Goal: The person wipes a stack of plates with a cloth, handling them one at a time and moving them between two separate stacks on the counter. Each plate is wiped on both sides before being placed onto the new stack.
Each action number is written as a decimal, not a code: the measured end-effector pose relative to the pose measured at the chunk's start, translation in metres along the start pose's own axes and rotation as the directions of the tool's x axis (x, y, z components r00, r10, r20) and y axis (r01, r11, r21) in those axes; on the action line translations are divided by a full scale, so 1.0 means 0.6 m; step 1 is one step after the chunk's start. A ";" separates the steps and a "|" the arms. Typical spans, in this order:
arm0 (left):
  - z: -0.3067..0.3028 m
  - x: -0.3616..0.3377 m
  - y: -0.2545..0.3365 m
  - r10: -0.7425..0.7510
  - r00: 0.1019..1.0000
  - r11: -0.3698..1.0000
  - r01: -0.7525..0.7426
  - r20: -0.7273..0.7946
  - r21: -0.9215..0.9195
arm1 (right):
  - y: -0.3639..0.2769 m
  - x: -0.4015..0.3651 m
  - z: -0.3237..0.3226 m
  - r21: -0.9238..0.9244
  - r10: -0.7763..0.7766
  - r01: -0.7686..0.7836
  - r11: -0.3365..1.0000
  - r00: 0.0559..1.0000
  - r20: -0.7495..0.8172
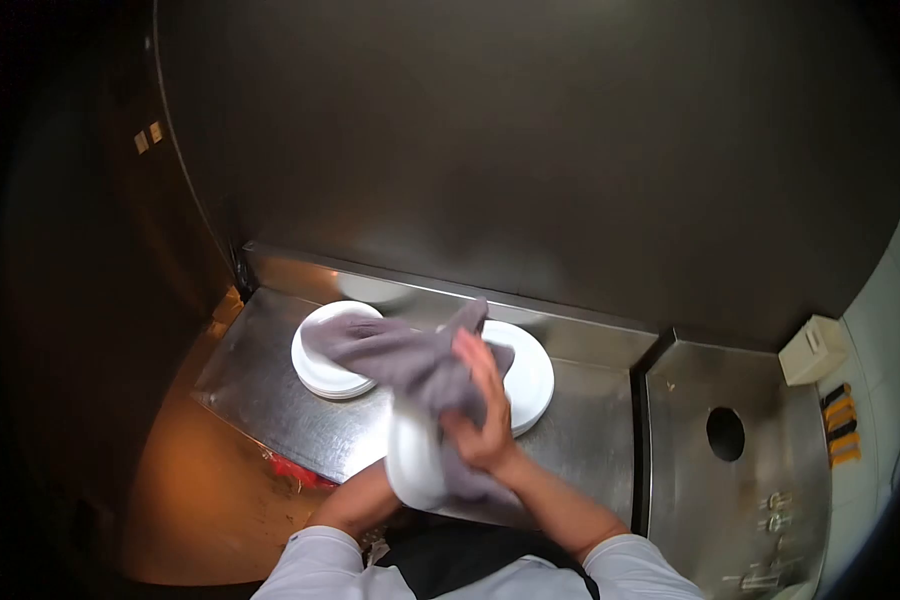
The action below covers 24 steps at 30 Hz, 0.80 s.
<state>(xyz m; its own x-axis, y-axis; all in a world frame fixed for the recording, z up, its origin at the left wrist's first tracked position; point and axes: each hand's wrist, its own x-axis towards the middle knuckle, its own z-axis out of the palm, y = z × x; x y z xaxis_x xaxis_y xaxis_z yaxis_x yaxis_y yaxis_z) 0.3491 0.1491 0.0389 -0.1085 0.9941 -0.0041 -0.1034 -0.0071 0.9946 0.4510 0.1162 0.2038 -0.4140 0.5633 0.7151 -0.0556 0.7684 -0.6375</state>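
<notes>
Steel counter (590, 430) lies below white plate (415, 465), long axis toward body, with right hand (485, 405) open on grey cloth (400, 355), left hand's grip hidden.

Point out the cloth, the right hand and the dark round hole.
Cloth (406, 363): head view, its middle folds.
Right hand (491, 428): head view, its middle.
Dark round hole (726, 434): head view, its centre.

Orange light warms the lower left; the rest is cool and dim. Glare whitens the counter (285, 330) at lower centre. The cloth (410, 365) and right hand (485, 430) are motion-blurred. Wide-angle distortion bends the edges, and the corners go black.
</notes>
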 end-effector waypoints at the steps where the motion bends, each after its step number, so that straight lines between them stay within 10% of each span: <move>1: 0.010 0.003 -0.001 0.002 1.000 1.000 -0.002 -0.009 0.011 | 0.020 0.013 -0.005 0.032 0.122 -0.121 0.992 0.992 -0.021; 5: -0.009 0.016 0.021 -0.032 0.999 0.999 0.032 0.039 0.003 | 0.062 -0.080 0.009 0.163 0.309 -0.298 0.941 0.950 -0.047; 11: -0.033 -0.022 0.034 -0.060 0.991 0.984 0.079 0.122 -0.158 | -0.021 -0.060 0.004 -0.048 -0.279 0.280 0.959 0.960 0.031; 20: 0.034 -0.016 0.052 -0.050 0.988 0.973 0.016 -0.143 -0.231 | 0.082 -0.074 0.006 0.317 0.384 -0.355 0.879 0.923 -0.031; 24: -0.043 0.053 0.096 0.281 0.837 0.944 -0.153 -0.470 0.293 | 0.072 -0.163 0.012 0.720 0.452 -0.377 0.583 0.887 0.099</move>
<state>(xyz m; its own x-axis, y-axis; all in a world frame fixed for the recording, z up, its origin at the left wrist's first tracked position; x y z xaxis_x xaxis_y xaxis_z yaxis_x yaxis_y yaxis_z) 0.3143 0.1778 0.0931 -0.5844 0.7789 0.2277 0.2082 -0.1273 0.9698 0.4824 0.0922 0.1041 -0.4821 0.8165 0.3178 -0.5303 0.0168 -0.8476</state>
